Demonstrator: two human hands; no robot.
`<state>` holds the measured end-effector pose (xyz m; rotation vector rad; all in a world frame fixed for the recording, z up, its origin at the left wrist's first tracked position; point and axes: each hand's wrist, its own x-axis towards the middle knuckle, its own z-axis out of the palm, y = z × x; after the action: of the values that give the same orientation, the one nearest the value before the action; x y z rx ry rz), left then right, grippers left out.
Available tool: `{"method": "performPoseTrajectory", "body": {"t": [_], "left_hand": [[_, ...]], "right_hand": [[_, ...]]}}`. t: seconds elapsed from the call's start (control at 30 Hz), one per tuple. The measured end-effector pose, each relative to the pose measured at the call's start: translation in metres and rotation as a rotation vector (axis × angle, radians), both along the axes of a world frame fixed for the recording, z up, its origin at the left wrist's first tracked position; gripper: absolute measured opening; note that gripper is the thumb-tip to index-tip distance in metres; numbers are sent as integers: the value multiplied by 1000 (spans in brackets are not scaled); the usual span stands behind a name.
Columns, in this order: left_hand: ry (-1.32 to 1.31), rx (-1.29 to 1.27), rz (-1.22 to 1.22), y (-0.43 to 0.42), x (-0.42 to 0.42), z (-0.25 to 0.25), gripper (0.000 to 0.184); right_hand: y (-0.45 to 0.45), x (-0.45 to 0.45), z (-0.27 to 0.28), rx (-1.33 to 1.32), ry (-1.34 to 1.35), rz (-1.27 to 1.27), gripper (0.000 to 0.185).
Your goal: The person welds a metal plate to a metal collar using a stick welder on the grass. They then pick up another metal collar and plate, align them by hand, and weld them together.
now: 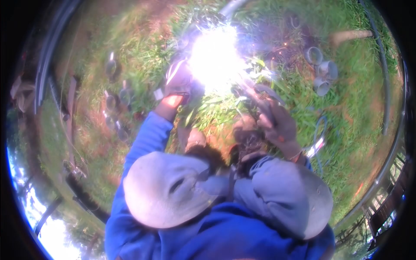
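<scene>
A dazzling white welding arc (214, 58) burns over the grass in front of me, and its glare hides the workpiece. My right hand (279, 125) is wrapped round a welding electrode holder (256, 96), which slants up and left toward the light. Close to the left side of the glare is my left hand (178, 78). Its fingers are washed out, so whether they grip anything does not show. A metal tube (234, 8) pokes out above the glare. Small orange sparks fly to its right.
Short cut pipe pieces (327, 70) lie on the grass at right, with several more ring-like pieces (111, 102) at left. A blue cable (318, 130) runs near my right wrist. Long pipes (54, 47) lie at far left. My boots (248, 132) stand below the arc.
</scene>
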<state>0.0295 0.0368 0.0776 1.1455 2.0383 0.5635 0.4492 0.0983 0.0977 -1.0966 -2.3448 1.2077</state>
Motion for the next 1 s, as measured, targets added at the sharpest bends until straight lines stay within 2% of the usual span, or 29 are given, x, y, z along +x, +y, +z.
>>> {"method": "performPoseTrajectory", "body": {"t": [0.03, 0.13, 0.2, 0.27, 0.3, 0.37, 0.47, 0.57, 0.7, 0.77, 0.9, 0.93, 0.97, 1.0], "left_hand": [[36, 12, -3, -5, -13, -23, 44], [175, 78, 6, -11, -21, -54, 33], [254, 107, 24, -2, -8, -28, 28], [308, -56, 21, 6, -1, 5, 49], [309, -56, 22, 3, -1, 2, 49], [404, 147, -48, -5, -1, -6, 34], [362, 60, -32, -2, -3, -10, 34], [407, 95, -8, -4, 4, -1, 31], [357, 95, -41, -4, -9, -27, 30], [329, 74, 20, -1, -3, -16, 31], [369, 95, -11, -2, -10, -21, 29], [246, -7, 11, 1, -14, -22, 46], [122, -108, 33, 2, -17, -22, 80], [122, -108, 33, 1, -18, -22, 80]], "right_hand": [[0, 2, -3, -50, 32, -2, 43], [0, -2, 2, -80, -107, -120, 65], [1, -5, 6, -99, -67, -112, 65], [2, -6, 6, -107, -46, -107, 65], [2, -7, 5, -109, -91, -119, 66], [2, -9, 8, -112, -139, -130, 66], [1, -15, 26, 82, -108, -46, 48], [1, -19, 32, 214, -84, 12, 36], [0, -20, 28, 197, -93, -33, 48], [0, -20, 29, 193, -95, -44, 51], [1, -24, 37, 212, -87, -31, 53], [1, -24, 38, 224, -77, -31, 54], [1, -23, 36, 224, -77, -31, 54], [1, -22, 33, 200, -88, -32, 56]]}}
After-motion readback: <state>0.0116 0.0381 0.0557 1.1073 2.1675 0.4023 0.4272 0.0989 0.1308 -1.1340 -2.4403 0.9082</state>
